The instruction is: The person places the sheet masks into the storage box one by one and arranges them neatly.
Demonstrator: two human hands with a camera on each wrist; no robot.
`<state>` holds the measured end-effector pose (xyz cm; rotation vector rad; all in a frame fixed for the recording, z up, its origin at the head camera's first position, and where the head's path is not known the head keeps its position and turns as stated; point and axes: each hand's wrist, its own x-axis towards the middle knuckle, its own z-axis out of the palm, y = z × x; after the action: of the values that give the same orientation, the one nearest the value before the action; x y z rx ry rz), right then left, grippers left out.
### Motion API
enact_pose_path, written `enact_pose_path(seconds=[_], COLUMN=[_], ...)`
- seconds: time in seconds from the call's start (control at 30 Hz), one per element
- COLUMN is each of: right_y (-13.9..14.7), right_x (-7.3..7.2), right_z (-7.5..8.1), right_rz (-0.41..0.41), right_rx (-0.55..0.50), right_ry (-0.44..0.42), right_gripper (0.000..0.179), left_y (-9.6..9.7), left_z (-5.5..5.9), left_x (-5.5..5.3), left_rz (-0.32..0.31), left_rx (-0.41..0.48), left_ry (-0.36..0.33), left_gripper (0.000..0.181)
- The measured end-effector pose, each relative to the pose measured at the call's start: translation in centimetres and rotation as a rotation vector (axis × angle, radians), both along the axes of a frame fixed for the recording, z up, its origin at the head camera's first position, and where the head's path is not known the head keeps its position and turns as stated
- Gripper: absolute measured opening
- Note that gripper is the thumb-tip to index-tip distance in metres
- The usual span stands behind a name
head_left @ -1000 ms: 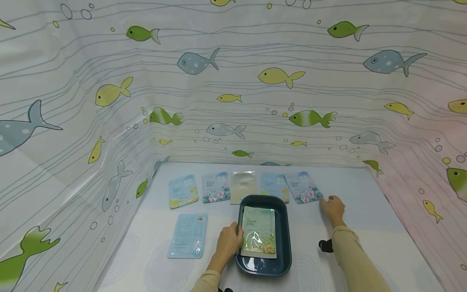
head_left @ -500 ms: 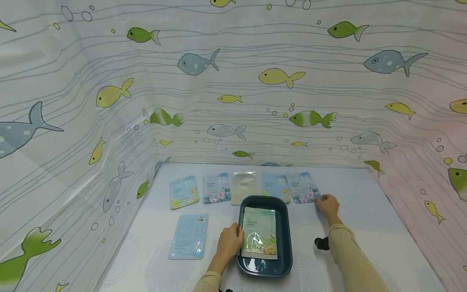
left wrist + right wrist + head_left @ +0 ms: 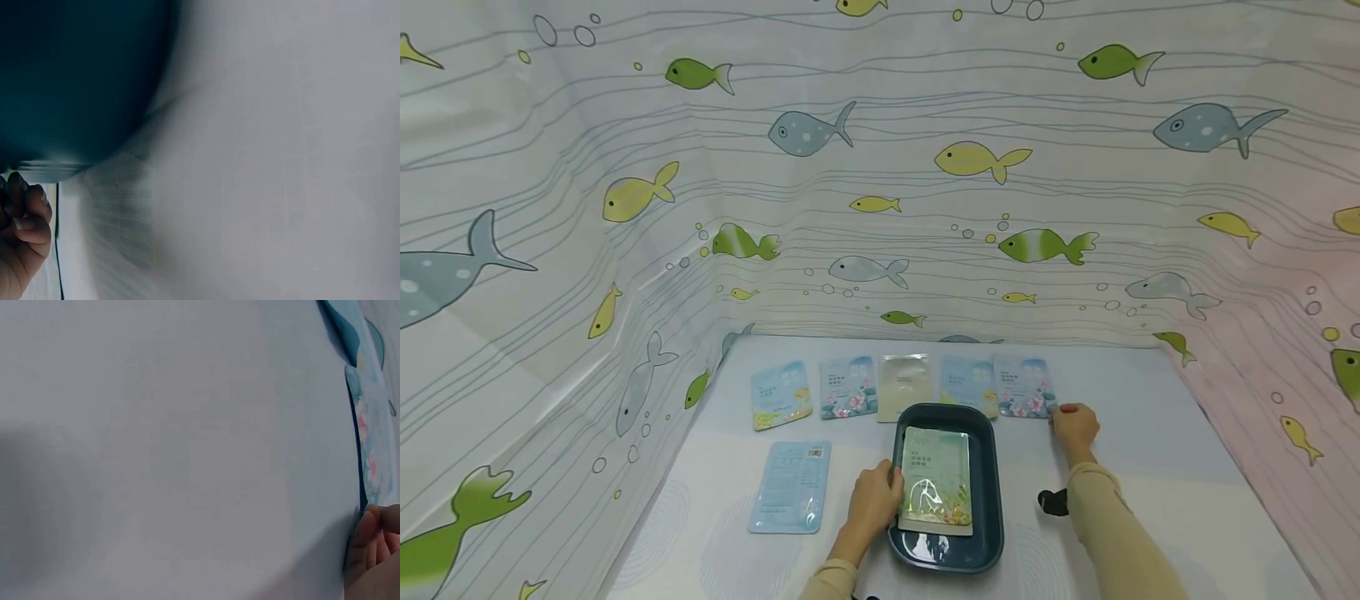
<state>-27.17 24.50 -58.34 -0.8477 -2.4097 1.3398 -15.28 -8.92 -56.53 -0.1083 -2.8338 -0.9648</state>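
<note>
My left hand (image 3: 874, 498) grips the left rim of a dark blue rectangular tray (image 3: 990, 492). Inside it lies a green sheet mask sachet (image 3: 936, 475), face up, with a second pale edge showing below it. In the left wrist view the curled fingers of the left hand (image 3: 28, 228) are beside the tray (image 3: 75, 75). At the far right of the back row, my right hand (image 3: 1075, 429) pinches the lower right corner of a blue sheet mask sachet with pink flowers (image 3: 1025, 387). The right wrist view shows finger and thumb (image 3: 373, 512) at that sachet's (image 3: 372, 434) corner.
Left of the floral sachet stand a light blue sachet (image 3: 966, 383), a cream one (image 3: 904, 387), another floral one (image 3: 848, 387) and a yellow-flowered one (image 3: 781, 396). A light blue sachet (image 3: 790, 487) lies back up near the left hand. A fish-print curtain (image 3: 880, 208) surrounds the table.
My right hand has moved slightly left, and the floral sachet in it has turned from tilted to nearly straight in the row. The left hand and tray have stayed put.
</note>
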Motion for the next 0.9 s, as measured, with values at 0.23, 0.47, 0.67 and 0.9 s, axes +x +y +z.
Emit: enact_pose_path(seconds=[0.23,0.47,0.67,0.9], right_y=[0.4,1.5,1.9,1.9], right_x=[0.7,1.5,2.4,4.0], right_z=[0.1,0.5,0.7,1.1], right_rz=[0.027,0.18,0.22,0.236], right_rx=[-0.102,-0.304,-0.488,-0.594], right_ry=[-0.059,-0.162,-0.164,-0.125], right_gripper=[0.031,0.04,0.039,0.042], left_y=[0.0,0.0,0.0,0.0], left_z=[0.1,0.1,0.0,0.0], left_x=[0.0,0.1,0.0,0.0], left_rz=[0.0,-0.004,-0.007,-0.001], left_rx=[-0.004,0.009,0.004,0.005], left_ry=[-0.004,-0.004,-0.013,-0.002], left_gripper=[0.026,0.027,0.027,0.026])
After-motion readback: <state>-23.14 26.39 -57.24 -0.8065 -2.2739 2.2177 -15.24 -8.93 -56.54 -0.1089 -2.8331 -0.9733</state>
